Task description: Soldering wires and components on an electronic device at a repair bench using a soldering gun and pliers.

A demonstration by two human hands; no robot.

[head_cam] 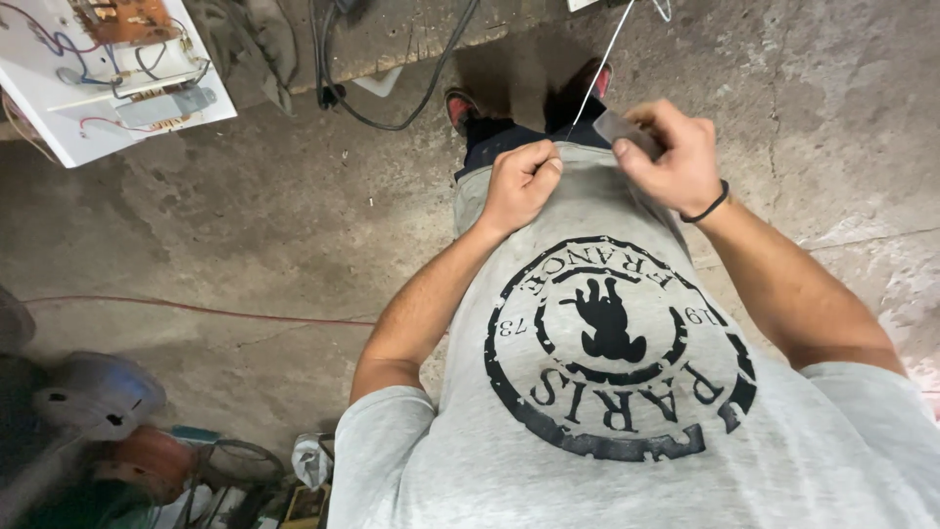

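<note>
**Hands working a thin wire and a small grey strip**

A thin, pale, straight metal wire (599, 61) is running from the top edge of the view down toward the hands, in front of the person's grey printed T-shirt (627, 411). The left hand (522, 184) is closing into a fist, thumb pressing on the curled fingers at the wire's lower end; whether it is actually pinching the wire cannot be told. The right hand (669, 157), wearing a black wristband (709, 207), is pinching a small flat grey strip (625, 129) between thumb and fingers, just beside the wire. Below the hands, red-and-black shoes (460, 106) are standing on the stained concrete floor (274, 225). A black cable (411, 93) is lying near the shoes. A white board carrying wired electrical parts (117, 73) is sitting well apart, at upper left.
</note>
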